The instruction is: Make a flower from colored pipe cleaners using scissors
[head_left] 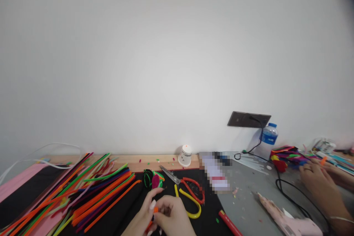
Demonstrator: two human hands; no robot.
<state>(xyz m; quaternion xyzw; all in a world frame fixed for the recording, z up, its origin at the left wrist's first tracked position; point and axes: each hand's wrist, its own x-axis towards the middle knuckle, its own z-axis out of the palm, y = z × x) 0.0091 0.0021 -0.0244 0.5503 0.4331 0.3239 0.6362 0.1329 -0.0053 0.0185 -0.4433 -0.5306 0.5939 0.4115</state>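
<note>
At the bottom centre of the frame we had a small orange piece [156, 210] between the fingertips of our left hand [144, 209] and right hand [176, 212], both drawn narrow around it. We seemed to be shaping it by finger; the next move called for a steady pinch. Scissors [173, 178] lay lower centre, fuzzy stems [103, 200] lower left.

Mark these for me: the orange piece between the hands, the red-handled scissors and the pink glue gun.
Orange piece [156, 210]: head view, on its upper visible end.
Red-handled scissors [176, 180]: head view, on the metal near the pivot.
Pink glue gun [297, 226]: head view, on its pink body.
</note>
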